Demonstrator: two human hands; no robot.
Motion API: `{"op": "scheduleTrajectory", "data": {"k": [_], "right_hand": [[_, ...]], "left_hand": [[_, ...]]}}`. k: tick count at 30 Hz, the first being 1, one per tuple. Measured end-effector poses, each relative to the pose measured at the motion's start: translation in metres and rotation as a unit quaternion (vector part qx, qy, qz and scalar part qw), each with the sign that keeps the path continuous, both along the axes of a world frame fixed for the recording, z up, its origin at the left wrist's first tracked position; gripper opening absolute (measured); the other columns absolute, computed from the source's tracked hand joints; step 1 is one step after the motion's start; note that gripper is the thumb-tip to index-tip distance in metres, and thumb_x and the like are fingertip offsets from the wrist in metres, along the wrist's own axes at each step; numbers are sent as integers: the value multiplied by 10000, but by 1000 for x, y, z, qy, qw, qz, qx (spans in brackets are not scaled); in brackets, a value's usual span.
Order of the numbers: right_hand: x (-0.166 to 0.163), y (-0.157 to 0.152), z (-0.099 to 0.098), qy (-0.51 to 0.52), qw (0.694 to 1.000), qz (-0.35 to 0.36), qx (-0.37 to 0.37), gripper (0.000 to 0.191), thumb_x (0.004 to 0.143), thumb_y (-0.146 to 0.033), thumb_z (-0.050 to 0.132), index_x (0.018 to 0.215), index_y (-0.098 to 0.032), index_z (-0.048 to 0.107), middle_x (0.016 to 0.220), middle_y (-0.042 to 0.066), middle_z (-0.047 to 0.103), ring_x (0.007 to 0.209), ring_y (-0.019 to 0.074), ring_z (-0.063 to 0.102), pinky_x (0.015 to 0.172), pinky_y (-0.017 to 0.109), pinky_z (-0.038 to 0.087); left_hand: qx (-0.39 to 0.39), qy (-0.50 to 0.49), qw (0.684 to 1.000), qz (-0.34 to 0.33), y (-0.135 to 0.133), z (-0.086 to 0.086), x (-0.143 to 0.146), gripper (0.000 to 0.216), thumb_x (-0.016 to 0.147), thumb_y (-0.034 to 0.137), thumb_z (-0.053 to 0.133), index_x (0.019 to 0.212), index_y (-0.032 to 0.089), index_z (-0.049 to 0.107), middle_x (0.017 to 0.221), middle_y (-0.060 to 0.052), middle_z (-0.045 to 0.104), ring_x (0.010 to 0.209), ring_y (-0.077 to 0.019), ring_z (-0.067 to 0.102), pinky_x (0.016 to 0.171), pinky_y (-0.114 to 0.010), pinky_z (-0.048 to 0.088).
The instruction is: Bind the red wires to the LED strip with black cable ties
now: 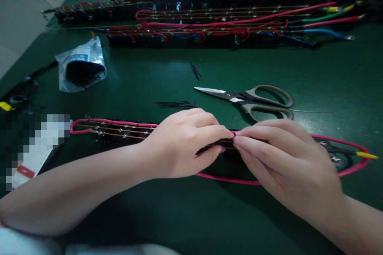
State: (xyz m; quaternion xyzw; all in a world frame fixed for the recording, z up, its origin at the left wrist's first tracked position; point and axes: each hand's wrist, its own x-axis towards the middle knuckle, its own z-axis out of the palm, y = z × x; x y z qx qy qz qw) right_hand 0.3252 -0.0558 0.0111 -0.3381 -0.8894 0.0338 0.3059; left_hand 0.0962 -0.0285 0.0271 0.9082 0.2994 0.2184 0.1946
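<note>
Pink-red cable (119, 122), one, along black wired strip (118, 135) on green table (143, 75). Right hand (287, 159): fingertips pinched together at cable; anything gripped, hidden. Left hand (185, 143): thumb, forefinger narrowly parted at strip; hold, cannot tell. Clear bag (64, 76): blue-and-white label (81, 56), illegible.

Worn on the head, a lone camera faces forward and down across a green worktop (134, 75), close above the left hand (179, 143) and right hand (289, 161) near mid-frame, its view reaching past them to wired black strips (215, 42) toward the top edge
</note>
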Motion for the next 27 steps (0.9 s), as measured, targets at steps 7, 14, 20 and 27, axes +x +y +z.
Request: {"op": "scheduleTrajectory", "data": {"k": [7, 14, 20, 27], "right_hand": [[0, -1, 2, -28, 999, 9, 25, 176, 860, -47, 636, 1003, -146, 666, 969, 115, 751, 921, 277, 633, 760, 420, 540], [-2, 0, 3, -29, 999, 13, 35, 154, 881, -64, 612, 994, -158, 660, 942, 96, 761, 916, 268, 646, 760, 416, 529], [0, 0, 1, -21, 999, 14, 29, 203, 882, -67, 598, 1009, -218, 648, 971, 59, 769, 933, 248, 651, 768, 405, 531], [2, -4, -2, 1, 1000, 13, 6, 226, 875, -79, 608, 993, -268, 643, 972, 7, 777, 945, 228, 674, 966, 505, 474]], "left_hand": [[-9, -8, 1000, -20, 1, 1, 0, 194, 963, 163, 562, 1046, 140, 735, 1009, -75, 729, 951, -188, 671, 838, -314, 529], [5, 4, 1000, -14, 1, 1, 0, 188, 963, 166, 555, 1012, 158, 736, 1005, -79, 727, 944, -196, 680, 826, -323, 533], [-1, 7, 1000, -12, 0, 1, 1, 196, 977, 187, 545, 1047, 172, 727, 1051, -74, 731, 979, -176, 669, 854, -307, 534], [-2, 26, 1000, 3, 0, -1, 1, 194, 973, 210, 546, 1039, 185, 726, 1110, -73, 734, 960, -187, 663, 823, -332, 539]]}}
